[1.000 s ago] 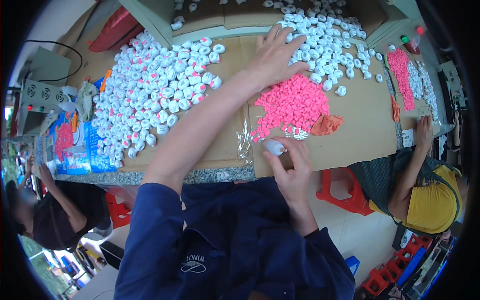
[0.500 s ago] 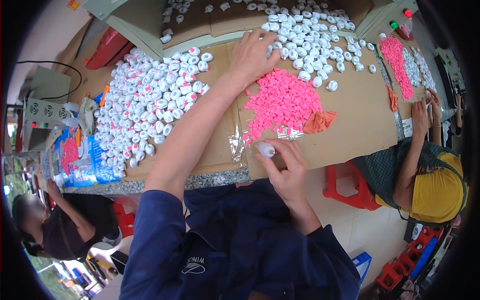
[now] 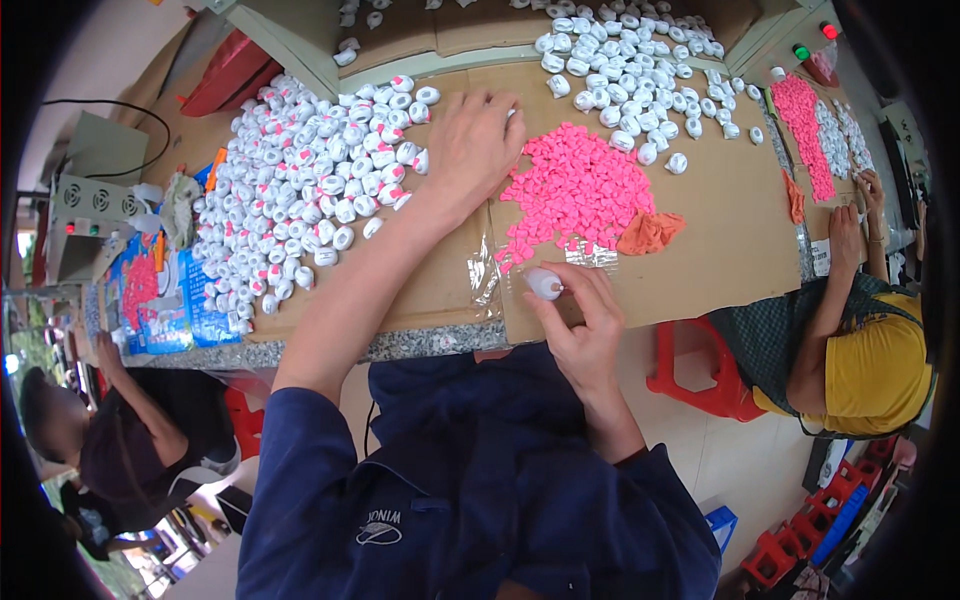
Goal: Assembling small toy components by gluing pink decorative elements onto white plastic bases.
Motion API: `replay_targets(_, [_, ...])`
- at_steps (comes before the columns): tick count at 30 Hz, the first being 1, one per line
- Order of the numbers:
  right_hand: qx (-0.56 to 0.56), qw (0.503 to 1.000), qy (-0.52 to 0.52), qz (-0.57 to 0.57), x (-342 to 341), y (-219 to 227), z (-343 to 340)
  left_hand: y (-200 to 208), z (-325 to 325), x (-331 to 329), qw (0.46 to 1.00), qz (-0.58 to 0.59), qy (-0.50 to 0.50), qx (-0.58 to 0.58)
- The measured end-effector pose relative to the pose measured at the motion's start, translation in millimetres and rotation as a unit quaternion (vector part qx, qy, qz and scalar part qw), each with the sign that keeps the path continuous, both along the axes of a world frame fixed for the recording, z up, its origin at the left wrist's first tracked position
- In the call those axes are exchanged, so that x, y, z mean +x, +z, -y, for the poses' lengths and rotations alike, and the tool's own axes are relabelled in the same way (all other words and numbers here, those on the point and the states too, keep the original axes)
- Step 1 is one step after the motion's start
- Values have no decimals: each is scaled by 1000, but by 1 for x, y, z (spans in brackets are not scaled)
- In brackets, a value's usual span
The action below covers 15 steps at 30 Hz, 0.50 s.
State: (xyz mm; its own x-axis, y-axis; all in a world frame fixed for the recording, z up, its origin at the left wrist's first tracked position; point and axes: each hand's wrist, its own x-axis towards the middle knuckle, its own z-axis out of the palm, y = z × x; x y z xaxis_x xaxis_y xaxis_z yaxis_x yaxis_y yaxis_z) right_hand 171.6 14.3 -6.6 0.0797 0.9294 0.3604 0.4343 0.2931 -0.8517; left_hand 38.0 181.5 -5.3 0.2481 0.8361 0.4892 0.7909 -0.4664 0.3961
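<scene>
1. Landmark: heap of small bright-pink pieces (image 3: 580,185), on a brown flat cardboard sheet (image 3: 720,240).
2. Right hand (image 3: 585,325): grasping a small, translucent whitish bottle (image 3: 541,283) between thumb and fingers, just on the near side of the heap.
3. Left hand (image 3: 472,145): curled, palm down, just left of the heap; a white bit shows near the thumb; cannot tell whether gripped.
4. Rounded white pieces (image 3: 640,90): beyond the heap.
5. Rounded white pieces with pink patches (image 3: 310,180): left of the heap.
6. Crumpled orange scrap (image 3: 650,233): at the heap's near right edge.
</scene>
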Motion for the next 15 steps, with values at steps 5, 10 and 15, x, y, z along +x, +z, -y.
replay_targets(5, [-11,1000,5,13,0,3,0,7,47,-12,1000,-16,18,-7])
replay_targets(10, [-25,1000,6,17,-1,5,-1,9,93,-27,1000,-14,-10,-14])
replay_targets(15, [-28,999,0,27,-3,5,-1,4,120,-42,1000,-13,-8,-27])
